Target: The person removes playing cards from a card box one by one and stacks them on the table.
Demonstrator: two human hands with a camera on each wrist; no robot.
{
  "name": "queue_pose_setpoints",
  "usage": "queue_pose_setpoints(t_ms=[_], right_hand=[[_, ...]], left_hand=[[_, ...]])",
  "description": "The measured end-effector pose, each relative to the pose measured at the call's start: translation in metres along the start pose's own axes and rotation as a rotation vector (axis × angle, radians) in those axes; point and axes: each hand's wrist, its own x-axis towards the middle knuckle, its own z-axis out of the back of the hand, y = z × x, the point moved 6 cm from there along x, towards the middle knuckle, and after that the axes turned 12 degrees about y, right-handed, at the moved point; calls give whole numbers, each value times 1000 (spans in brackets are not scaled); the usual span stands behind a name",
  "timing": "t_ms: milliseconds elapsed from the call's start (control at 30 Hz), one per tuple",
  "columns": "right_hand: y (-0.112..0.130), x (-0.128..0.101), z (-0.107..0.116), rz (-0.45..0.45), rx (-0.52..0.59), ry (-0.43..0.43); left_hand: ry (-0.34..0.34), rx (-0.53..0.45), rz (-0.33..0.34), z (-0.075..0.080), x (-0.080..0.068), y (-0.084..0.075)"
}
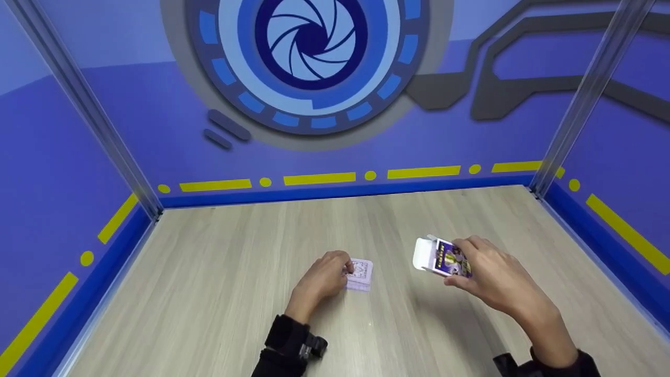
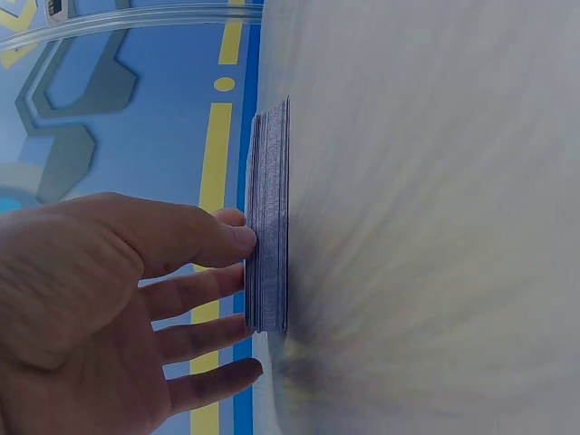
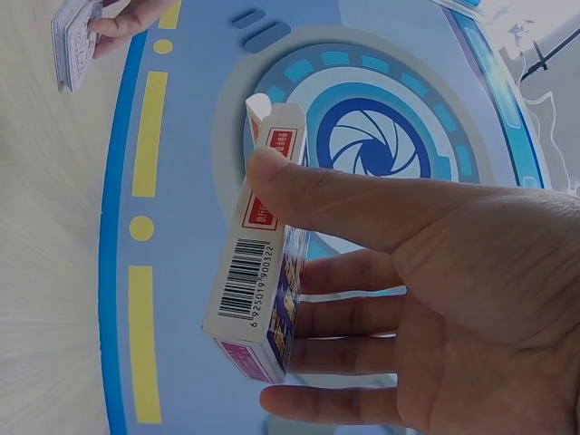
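Observation:
A deck of playing cards [image 1: 360,269] with patterned backs lies on the table before me, its stacked edges [image 2: 269,217] facing the left wrist camera. My left hand [image 1: 325,275] touches the deck from the left, thumb and fingertips on its upper side; the other fingers are loosely spread in the left wrist view. Raised over the table on the right, my right hand [image 1: 494,267] holds a small card box [image 1: 451,258] between thumb and fingers. The box's white end flap [image 1: 423,253] stands open, pointing left. A barcode shows on the box's side [image 3: 245,276] in the right wrist view.
The wood-grain table [image 1: 235,246] is bounded by a blue back wall [image 1: 324,196] and side walls with yellow markings. Clear corner posts [image 1: 568,104] stand at the back left and right.

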Motion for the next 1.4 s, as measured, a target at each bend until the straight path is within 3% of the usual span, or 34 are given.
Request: queue_pose_setpoints(t_ms=[200, 300, 400, 567, 733, 833, 967, 1133, 1267, 1400], right_hand=[[0, 0, -1, 0, 5, 4], [1, 0, 0, 2, 6, -3], [1, -1, 1, 9, 5, -13], [2, -1, 0, 3, 18, -16], [3, 0, 0, -16, 42, -18], [6, 1, -1, -11, 47, -25], [11, 3, -3, 8, 56, -41], [19, 4, -5, 28, 54, -50], [27, 6, -6, 63, 29, -62], [33, 6, -5, 91, 1, -74]], left_hand=[[31, -15, 15, 2, -1, 1], [10, -19, 24, 8, -4, 0], [-71, -23, 18, 19, -6, -6], [-271, -72, -26, 40, -12, -26], [-426, -208, -129, 58, -23, -52], [-475, -338, -208, 63, -29, -66], [-449, -489, -306, 63, -33, -86], [-313, -598, -361, 52, -33, -108], [-212, -641, -412, 44, -32, -119], [-201, -643, -429, 39, -31, -121]])
